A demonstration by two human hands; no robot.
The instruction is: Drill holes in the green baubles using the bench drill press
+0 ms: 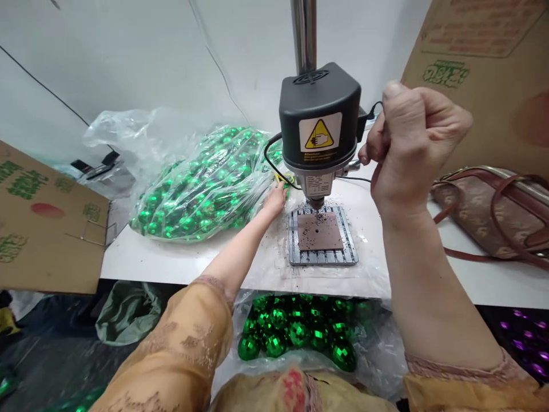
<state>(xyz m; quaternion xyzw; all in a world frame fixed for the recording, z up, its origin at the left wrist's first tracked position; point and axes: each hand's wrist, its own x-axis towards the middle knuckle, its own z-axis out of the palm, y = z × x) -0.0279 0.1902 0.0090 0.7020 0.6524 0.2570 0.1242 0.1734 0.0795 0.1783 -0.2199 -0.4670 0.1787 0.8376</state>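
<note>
The left hand [275, 200] reaches to the mouth of a clear bag of green faceted baubles [206, 183]; I cannot tell whether it grasps one. The right hand [414, 143] is clenched on the lever [354, 166] of the bench drill [319, 120]. The drill's yellow triangle label [319, 133] shows a hand, and its small print is unreadable.

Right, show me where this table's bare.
Bare: the front table strip by the bag of green balls, and the front corner by the handbag. Crowded: around the drill press, with the left hand at the bag and the right hand on its lever.
</note>
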